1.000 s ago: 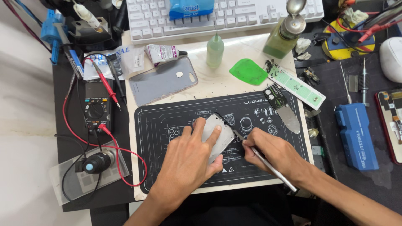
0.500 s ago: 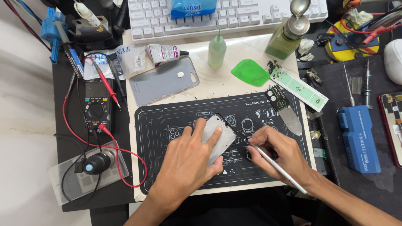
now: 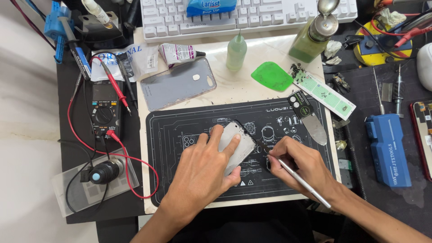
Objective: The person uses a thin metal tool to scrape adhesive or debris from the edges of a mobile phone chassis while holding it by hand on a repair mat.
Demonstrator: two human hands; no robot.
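My left hand [image 3: 204, 173] presses flat, fingers spread, on the phone [image 3: 237, 145] on the mat [image 3: 180, 135]. My right hand [image 3: 299, 166] pinches the tool [image 3: 302, 182]; I'd keep its tip shallow at the edge.

open stretch of black printed work mat [image 3: 180, 180] at lower left of centre, bare up to the mat's left edge. blocked at centre by the left hand [image 3: 204, 173] pressed flat on the silver phone body [image 3: 238, 144], and just right of it by the right hand [image 3: 301, 164] gripping a thin metal tool [image 3: 301, 182]. more bare mat along the upper middle. hemmed in above by a grey phone back cover [image 3: 177, 83], a small green squeeze bottle [image 3: 236, 51] and a green plastic pick [image 3: 271, 75]; at right by a flat metal spatula [image 3: 310, 119].
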